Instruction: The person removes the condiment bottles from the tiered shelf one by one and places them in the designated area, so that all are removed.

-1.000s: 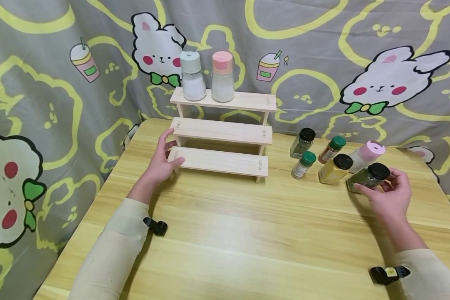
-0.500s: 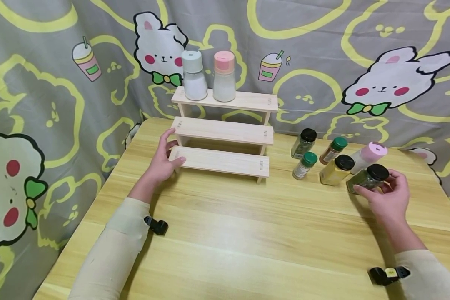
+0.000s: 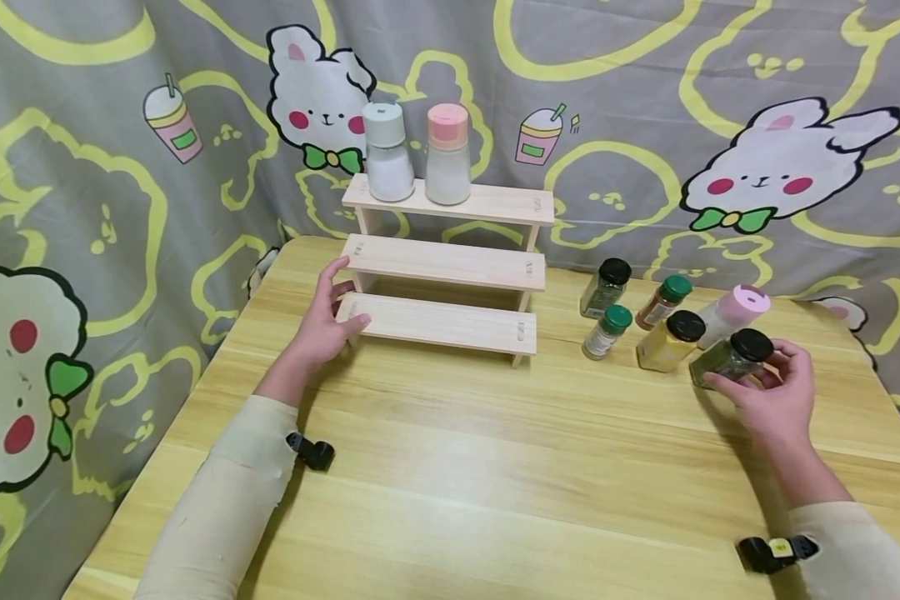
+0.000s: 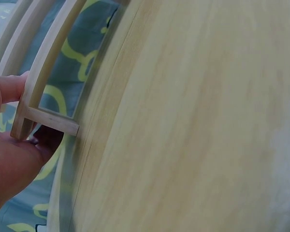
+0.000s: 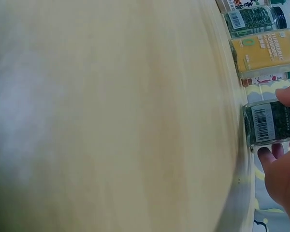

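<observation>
My left hand [image 3: 321, 327] grips the left end of the lowest step of a three-tier wooden rack [image 3: 442, 322]. In the left wrist view, the thumb and fingers of that hand [image 4: 12, 166] are around the end of the wooden board [image 4: 48, 48]. Over at the right, my right hand [image 3: 783, 404] holds a square glass jar of green dried herbs [image 3: 723, 360] with a black lid, slightly tilted. The right wrist view has the barcode label of this jar [image 5: 263, 124] between thumb and fingers.
On the rack's top step stand shakers with a pale green lid [image 3: 388, 158] and a pink lid [image 3: 447, 158]. Beside the held jar are a turmeric jar [image 3: 663, 346], a pink-lidded shaker [image 3: 720, 321], green-lidded bottles [image 3: 602, 337] and another herb jar [image 3: 603, 292]. A patterned curtain [image 3: 615, 108] hangs behind.
My right hand and the herb jar have shifted very slightly to the left. The left hand stays on the rack.
</observation>
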Action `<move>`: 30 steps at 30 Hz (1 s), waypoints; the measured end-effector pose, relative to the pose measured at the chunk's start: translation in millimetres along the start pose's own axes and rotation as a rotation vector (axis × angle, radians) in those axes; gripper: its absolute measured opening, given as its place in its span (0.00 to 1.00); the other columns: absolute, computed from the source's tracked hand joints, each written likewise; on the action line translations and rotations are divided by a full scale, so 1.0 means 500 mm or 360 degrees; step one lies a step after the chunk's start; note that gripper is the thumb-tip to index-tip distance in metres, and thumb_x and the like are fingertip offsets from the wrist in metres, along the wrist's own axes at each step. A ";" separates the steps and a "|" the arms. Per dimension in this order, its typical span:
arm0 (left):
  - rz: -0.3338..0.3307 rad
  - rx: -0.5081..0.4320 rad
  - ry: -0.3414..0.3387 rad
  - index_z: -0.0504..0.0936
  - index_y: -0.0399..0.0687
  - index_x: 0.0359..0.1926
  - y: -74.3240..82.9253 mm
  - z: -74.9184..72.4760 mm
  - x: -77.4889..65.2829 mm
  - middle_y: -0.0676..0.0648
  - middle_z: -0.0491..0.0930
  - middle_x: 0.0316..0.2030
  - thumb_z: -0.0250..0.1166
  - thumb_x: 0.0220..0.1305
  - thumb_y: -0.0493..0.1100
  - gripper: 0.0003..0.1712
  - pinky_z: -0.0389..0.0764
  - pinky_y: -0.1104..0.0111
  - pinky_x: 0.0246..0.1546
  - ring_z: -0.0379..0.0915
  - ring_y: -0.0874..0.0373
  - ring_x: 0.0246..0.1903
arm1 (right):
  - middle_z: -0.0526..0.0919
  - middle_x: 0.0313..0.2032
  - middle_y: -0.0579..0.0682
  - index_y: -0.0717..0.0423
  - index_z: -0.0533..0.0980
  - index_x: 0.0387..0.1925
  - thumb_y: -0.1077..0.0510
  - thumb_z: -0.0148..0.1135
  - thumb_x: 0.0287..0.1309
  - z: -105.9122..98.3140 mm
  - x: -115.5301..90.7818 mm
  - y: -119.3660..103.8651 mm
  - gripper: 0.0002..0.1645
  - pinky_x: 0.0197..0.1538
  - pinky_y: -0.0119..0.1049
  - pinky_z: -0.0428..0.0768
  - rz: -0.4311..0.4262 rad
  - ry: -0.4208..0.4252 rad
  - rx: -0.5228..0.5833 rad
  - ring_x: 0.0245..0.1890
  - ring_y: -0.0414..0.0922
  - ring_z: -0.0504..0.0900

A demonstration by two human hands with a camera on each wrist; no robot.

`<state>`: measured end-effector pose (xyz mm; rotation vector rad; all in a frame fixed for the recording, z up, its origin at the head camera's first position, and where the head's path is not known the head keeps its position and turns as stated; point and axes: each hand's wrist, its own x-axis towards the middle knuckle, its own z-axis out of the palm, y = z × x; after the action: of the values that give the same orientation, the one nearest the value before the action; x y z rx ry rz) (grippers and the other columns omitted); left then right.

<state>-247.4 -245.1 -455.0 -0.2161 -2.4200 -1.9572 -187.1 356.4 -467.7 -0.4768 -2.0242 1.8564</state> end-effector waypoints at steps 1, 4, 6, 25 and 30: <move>0.0000 0.0001 0.0001 0.47 0.67 0.77 0.000 0.000 0.000 0.34 0.59 0.68 0.61 0.63 0.22 0.54 0.71 0.53 0.56 0.61 0.38 0.63 | 0.69 0.50 0.44 0.44 0.66 0.56 0.79 0.79 0.34 -0.001 -0.001 -0.001 0.51 0.41 0.19 0.76 0.0004 -0.0003 0.0022 0.42 0.36 0.76; -0.0005 0.0009 0.0003 0.47 0.67 0.77 0.000 -0.001 0.000 0.34 0.59 0.68 0.61 0.63 0.22 0.54 0.71 0.53 0.56 0.61 0.38 0.64 | 0.69 0.50 0.45 0.45 0.65 0.57 0.81 0.78 0.33 -0.004 -0.005 -0.006 0.52 0.40 0.21 0.77 0.0018 -0.0006 0.0111 0.42 0.37 0.76; -0.0008 0.0015 0.0005 0.47 0.67 0.77 0.001 -0.002 0.000 0.34 0.59 0.68 0.61 0.63 0.22 0.54 0.70 0.52 0.57 0.61 0.38 0.64 | 0.69 0.51 0.46 0.45 0.66 0.58 0.82 0.77 0.33 -0.007 -0.008 -0.010 0.52 0.40 0.22 0.78 0.0026 0.0005 0.0172 0.42 0.37 0.77; -0.0001 0.0004 -0.0010 0.46 0.67 0.77 -0.002 -0.002 0.000 0.34 0.59 0.68 0.61 0.64 0.23 0.54 0.72 0.55 0.55 0.61 0.38 0.64 | 0.72 0.52 0.49 0.51 0.66 0.60 0.85 0.72 0.36 -0.029 -0.045 -0.081 0.50 0.48 0.22 0.76 -0.0056 0.0153 0.0280 0.50 0.41 0.78; 0.0003 0.0004 -0.0018 0.45 0.67 0.78 -0.001 -0.002 0.000 0.34 0.59 0.68 0.61 0.64 0.23 0.54 0.71 0.54 0.56 0.60 0.37 0.64 | 0.73 0.52 0.51 0.54 0.67 0.62 0.87 0.70 0.36 -0.027 -0.044 -0.096 0.51 0.49 0.23 0.76 -0.0142 0.0193 0.0315 0.51 0.43 0.77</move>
<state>-247.6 -246.2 -455.1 -0.2300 -2.4280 -1.9575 -161.8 353.9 -419.4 -0.4256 -1.7340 1.9008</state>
